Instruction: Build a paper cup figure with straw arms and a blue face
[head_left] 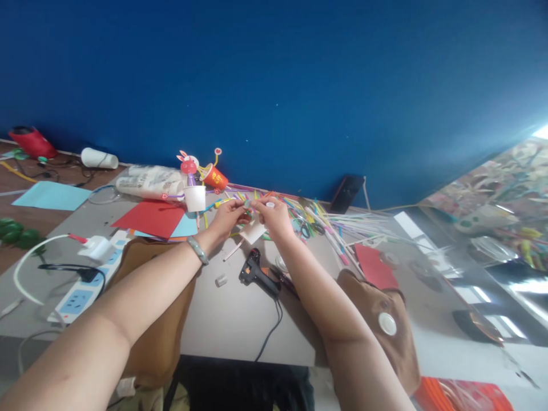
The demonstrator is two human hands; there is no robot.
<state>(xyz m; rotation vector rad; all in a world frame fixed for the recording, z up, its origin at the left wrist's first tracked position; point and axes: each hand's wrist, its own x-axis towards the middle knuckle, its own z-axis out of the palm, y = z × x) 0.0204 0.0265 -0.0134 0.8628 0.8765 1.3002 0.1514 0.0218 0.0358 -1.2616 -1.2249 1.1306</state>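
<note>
My left hand (230, 218) and my right hand (274, 217) meet above the middle of the table, fingers pinched together. A small greenish piece (247, 204) shows between the fingertips; its kind is too small to tell. Just below them is a white cup-like piece (252, 231), partly hidden by my right hand, with a thin straw (233, 251) slanting out beneath it. Nearer to me lies a black glue gun (260, 275) with its cord running to the table's front edge. A short grey-white stub (221, 280) lies left of it.
Left of my hands stand a paper-cup figure with a red head (194, 197) and an orange cup (215, 177). Red paper (150, 218) and a power strip (88, 288) lie farther left. Colourful straws (325, 228) and scissors (306, 230) are spread behind and right. Brown cushions (148, 302) rest under both forearms.
</note>
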